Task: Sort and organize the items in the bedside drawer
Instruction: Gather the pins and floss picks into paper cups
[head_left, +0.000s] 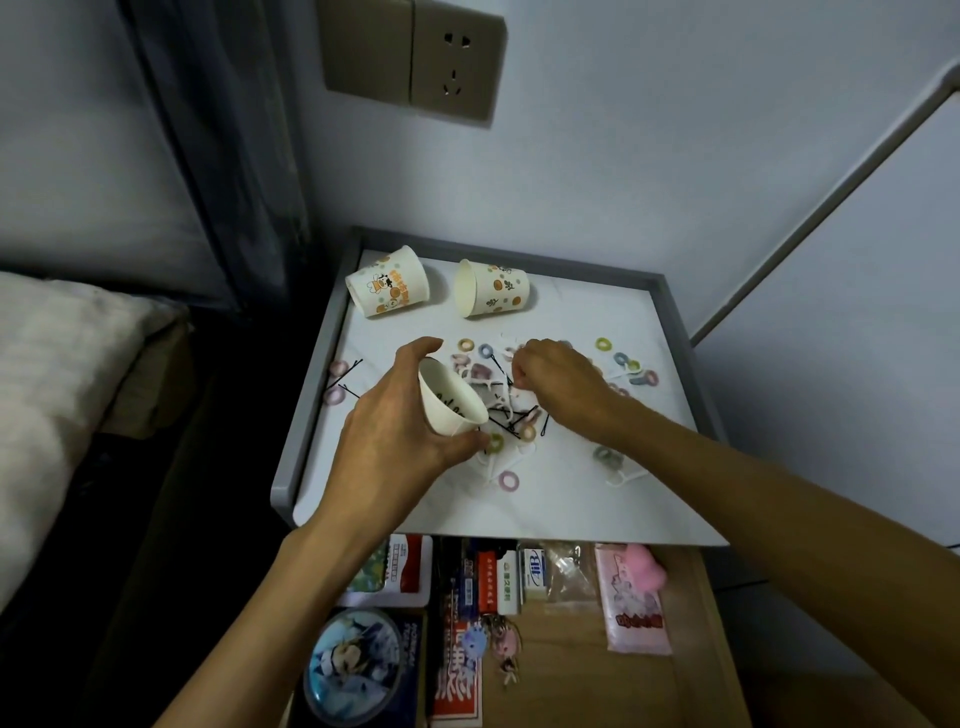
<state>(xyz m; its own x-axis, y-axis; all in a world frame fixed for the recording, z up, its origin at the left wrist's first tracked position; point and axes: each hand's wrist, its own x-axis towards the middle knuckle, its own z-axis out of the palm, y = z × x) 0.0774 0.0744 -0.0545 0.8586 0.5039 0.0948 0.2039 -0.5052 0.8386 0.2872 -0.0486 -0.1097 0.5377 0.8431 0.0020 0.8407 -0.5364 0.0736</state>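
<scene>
Sideways, left hand (384, 431) grips a smooth tapered paper cup (451, 404).

left cup (387, 288), right cup (493, 290): on their sides, tabletop (571, 499) rear | hair ties (508, 480) scattered mid-top | drawer (571, 675) in front, below

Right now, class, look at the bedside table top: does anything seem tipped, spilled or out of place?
A paper cup and a second cup lie tipped on their sides at the back. Hair ties, hairpins and floss picks are strewn across the table top, and the left hand holds a third cup tilted over them.
</scene>
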